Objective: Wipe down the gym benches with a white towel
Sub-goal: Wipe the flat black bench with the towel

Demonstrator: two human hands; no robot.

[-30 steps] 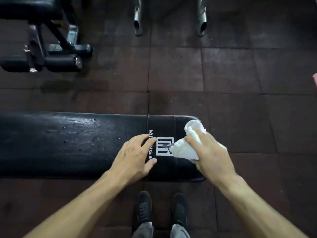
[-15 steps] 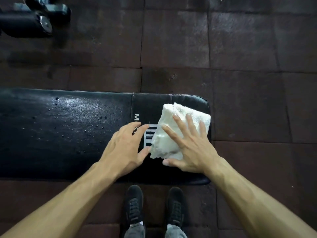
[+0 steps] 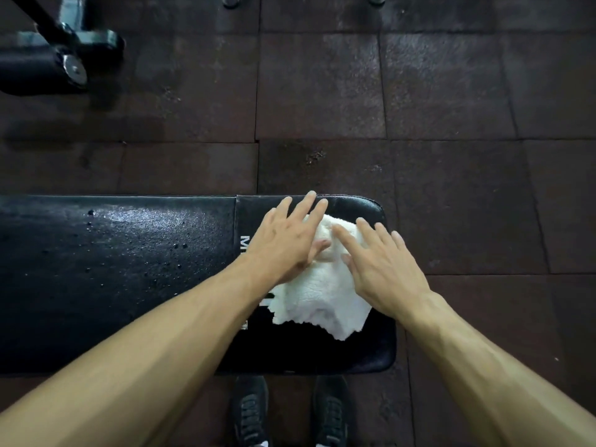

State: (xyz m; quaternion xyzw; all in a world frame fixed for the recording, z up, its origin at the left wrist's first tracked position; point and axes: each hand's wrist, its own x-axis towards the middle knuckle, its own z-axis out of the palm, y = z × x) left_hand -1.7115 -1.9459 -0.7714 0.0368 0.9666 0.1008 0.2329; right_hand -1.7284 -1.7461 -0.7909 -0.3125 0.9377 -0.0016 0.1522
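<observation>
Both hands lie flat, fingers straight — left hand (image 3: 283,243), right hand (image 3: 380,262) — forearms extended.

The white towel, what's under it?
The towel lies on the black bench, pressed by the left hand and right hand. It hides most of the bench's white logo; only edges peek out.

The floor (image 3: 322,91) is laid with large dark rubber tiles, reddish-brown and speckled, with thin seams running between them. Light falls from above and gives the tiles in the upper right of the frame a dull, grainy sheen. In the upper left corner stands part of another gym machine (image 3: 58,50): a black padded roller with a round metal end cap and dark metal frame tubes. Two metal feet (image 3: 230,0) show at the top edge.
</observation>
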